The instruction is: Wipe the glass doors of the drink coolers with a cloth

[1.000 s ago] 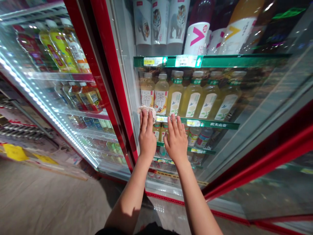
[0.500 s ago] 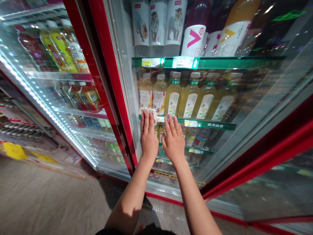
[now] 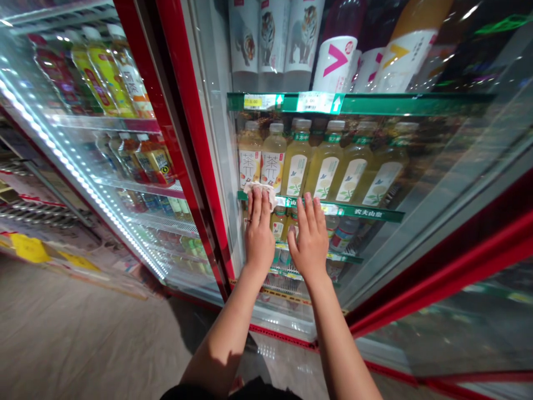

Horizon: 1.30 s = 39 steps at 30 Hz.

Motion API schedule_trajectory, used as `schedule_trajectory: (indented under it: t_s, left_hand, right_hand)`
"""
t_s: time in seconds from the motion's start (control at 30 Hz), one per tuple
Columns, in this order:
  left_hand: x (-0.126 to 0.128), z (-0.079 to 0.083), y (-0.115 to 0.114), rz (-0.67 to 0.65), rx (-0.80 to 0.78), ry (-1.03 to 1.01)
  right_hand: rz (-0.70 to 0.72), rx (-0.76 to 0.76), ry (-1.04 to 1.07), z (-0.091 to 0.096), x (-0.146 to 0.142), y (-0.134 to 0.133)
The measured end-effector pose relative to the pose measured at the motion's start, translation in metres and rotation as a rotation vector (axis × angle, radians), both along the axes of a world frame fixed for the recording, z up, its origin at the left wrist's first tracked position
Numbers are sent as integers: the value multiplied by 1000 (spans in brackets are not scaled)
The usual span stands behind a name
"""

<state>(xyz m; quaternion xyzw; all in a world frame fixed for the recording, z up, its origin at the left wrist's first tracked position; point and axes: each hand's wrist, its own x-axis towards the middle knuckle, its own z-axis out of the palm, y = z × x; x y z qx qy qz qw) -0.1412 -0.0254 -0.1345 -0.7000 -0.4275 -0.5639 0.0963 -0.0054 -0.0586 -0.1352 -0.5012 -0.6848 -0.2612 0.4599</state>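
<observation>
My left hand (image 3: pixel 260 236) lies with its fingers stretched over a crumpled white cloth (image 3: pixel 272 198), holding it against the glass door (image 3: pixel 216 111) of a drinks fridge. The cloth pokes out past the fingertips and is partly hidden under them. To the right of it, my right hand (image 3: pixel 308 239) rests flat at the same glass, fingers extended and nothing in it. Behind the door, just above my fingertips, tea bottles (image 3: pixel 272 161) with white labels and yellow-green bottles (image 3: pixel 325 172) stand in a row on a green-edged shelf (image 3: pixel 378 214).
A red door frame (image 3: pixel 179 66) runs along the left, with another lit fridge of bottles (image 3: pixel 104 78) beyond it. On the right is a thick red frame (image 3: pixel 449 266). Larger bottles (image 3: pixel 337 61) stand on the upper shelf (image 3: pixel 375 104). Grey floor (image 3: pixel 104 344) lies below.
Both hands have slid a little to the right across the glass, the left one carrying the cloth along. The view has shifted slightly.
</observation>
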Motion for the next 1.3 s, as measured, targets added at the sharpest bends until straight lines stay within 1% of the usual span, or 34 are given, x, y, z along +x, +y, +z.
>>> schedule_trajectory:
  t_s: [0.1, 0.2, 0.3, 0.4, 0.47, 0.6, 0.7, 0.8, 0.87, 0.93, 0.97, 1.03, 1.1, 1.17, 1.23, 1.3]
  left_hand:
    - [1, 10, 2, -23, 2, 28]
    - [-7, 19, 9, -13, 43, 18]
    - [-12, 16, 12, 21, 75, 2]
    - [-6, 6, 8, 38, 64, 4]
    - [-1, 4, 5, 21, 42, 34]
    - [0, 15, 3, -4, 32, 110]
    - [-8, 20, 6, 61, 47, 108]
    - [-11, 13, 4, 115, 38, 103]
    - [-8, 6, 0, 95, 13, 114]
    - [-2, 4, -4, 44, -12, 143]
    - [1, 5, -6, 17, -19, 160]
    - [3, 14, -7, -18, -25, 186]
    - [3, 24, -7, -30, -23, 185]
    - [0, 30, -6, -29, -28, 176]
    - [-1, 27, -6, -21, -35, 166]
    - [0, 19, -9, -7, -48, 159]
  right_hand:
    - [3, -12, -16, -2, 3, 3]
    - [7, -12, -28, -3, 6, 4]
    - [14, -21, -35, -2, 7, 3]
    - [18, -31, -36, -2, 7, 4]
    - [14, -27, -35, -3, 6, 5]
    - [-3, -21, -34, -4, 5, 6]
    - [5, -27, -33, -4, 6, 5]
    - [17, -33, -33, -5, 7, 5]
    - [10, -43, -32, -6, 7, 6]
    - [3, -49, -30, -8, 7, 8]
    - [1, -52, -29, -8, 7, 9]
    - [3, -61, -29, -9, 8, 11]
    - [7, -78, -34, -9, 10, 11]
    - [24, -79, -45, -9, 14, 8]
    - [47, -49, -64, -9, 17, 4]
    - [45, 3, -73, -10, 20, 0]
